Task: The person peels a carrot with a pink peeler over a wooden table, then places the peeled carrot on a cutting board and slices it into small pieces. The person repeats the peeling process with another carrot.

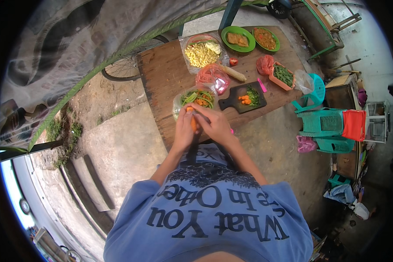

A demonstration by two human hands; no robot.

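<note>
Both hands meet at the table's near edge around an orange carrot. My left hand has its fingers wrapped on the carrot from the left. From the right, my right hand closes on it too, its fingertips at the carrot's top; a pink-handled tool partly shows beside that hand. Just beyond the fingers is a plastic-lined bowl of green beans and cut carrot. A dark cutting board to the right carries carrot pieces and chopped greens.
The wooden table also holds a plate of corn kernels, a corn cob, red plastic bags, a tomato piece, two green plates of food and an orange basket of leaves. Green plastic stools stand right.
</note>
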